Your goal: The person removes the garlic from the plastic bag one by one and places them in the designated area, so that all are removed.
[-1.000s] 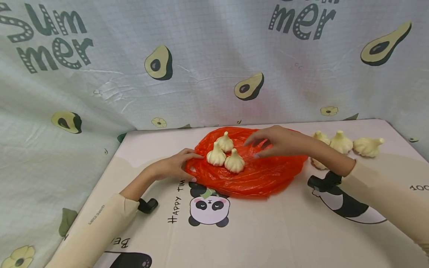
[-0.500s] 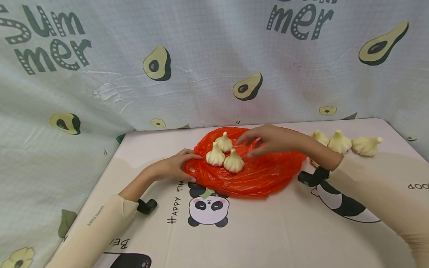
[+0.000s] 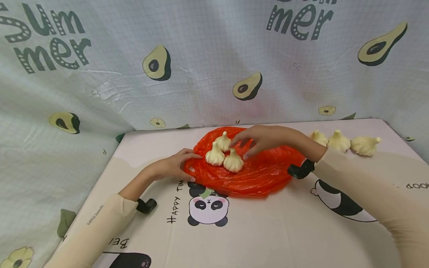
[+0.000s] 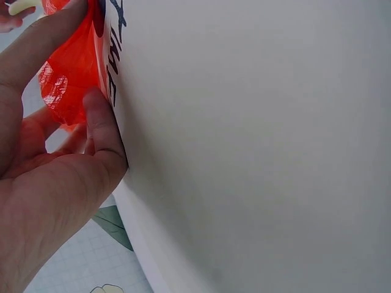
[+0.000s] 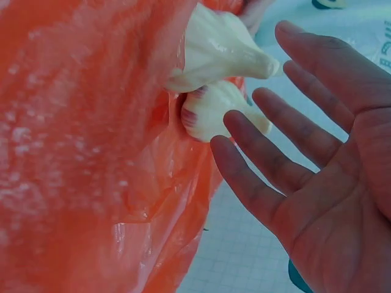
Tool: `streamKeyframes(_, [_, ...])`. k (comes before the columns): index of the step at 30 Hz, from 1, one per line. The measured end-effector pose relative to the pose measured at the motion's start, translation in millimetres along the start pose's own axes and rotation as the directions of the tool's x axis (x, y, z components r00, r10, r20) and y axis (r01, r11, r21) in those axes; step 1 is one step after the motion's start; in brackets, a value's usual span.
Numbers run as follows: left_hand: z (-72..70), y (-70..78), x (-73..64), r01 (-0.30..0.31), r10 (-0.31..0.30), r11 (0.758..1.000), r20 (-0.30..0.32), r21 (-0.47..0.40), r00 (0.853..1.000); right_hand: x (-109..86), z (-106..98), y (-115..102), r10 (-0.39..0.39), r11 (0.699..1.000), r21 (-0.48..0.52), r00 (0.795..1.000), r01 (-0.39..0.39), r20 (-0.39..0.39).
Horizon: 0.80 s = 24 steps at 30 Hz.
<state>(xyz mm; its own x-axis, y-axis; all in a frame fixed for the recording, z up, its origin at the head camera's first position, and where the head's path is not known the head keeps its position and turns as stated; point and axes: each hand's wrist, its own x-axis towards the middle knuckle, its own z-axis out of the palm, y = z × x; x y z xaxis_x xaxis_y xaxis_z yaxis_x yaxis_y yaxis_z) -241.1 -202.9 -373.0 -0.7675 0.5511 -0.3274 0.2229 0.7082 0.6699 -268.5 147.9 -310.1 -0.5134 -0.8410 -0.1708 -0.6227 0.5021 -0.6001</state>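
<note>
A crumpled red plastic bag [image 3: 264, 178] lies flat near the table's far edge. On its left part stand three garlic bulbs: a left one [image 3: 215, 155], a front one [image 3: 233, 162] and a back one [image 3: 222, 142]. My left hand [image 3: 171, 166] rests at the bag's left end, thumb and fingers apart on either side of its edge; the left wrist view shows the red plastic [image 4: 68, 82] between them. Just right of the bulbs, my right hand [image 3: 266, 138] hovers with fingers spread. In the right wrist view its fingertips are close to a garlic bulb [image 5: 211, 113], with nothing held.
Several more garlic bulbs stand at the table's right rear, among them one lying on its side [image 3: 364, 146] and an upright one [image 3: 338, 142]. My right forearm passes in front of that group. A printed cloth [image 3: 201, 100] hangs behind the table's far edge.
My right hand has moved left over the bag, closer to the three garlic bulbs, and its forearm has shifted along. The left hand, the bag and the bulbs look unmoved.
</note>
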Motion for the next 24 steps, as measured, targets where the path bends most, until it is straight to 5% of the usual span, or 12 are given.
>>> streamKeyframes(15, [0.2, 1.4, -1.8, -0.011, 0.011, 1.0, -0.008, 0.018, 1.0, 39.4, -5.7, 1.1, 0.034, 0.999, -0.026, 0.972, -0.029, 0.231])
streamKeyframes(24, [0.5, 0.4, -0.7, -0.003, 0.004, 0.999, -0.008, 0.033, 1.0, 51.1, 0.2, -3.7, 0.085, 0.996, -0.037, 0.95, -0.078, 0.302])
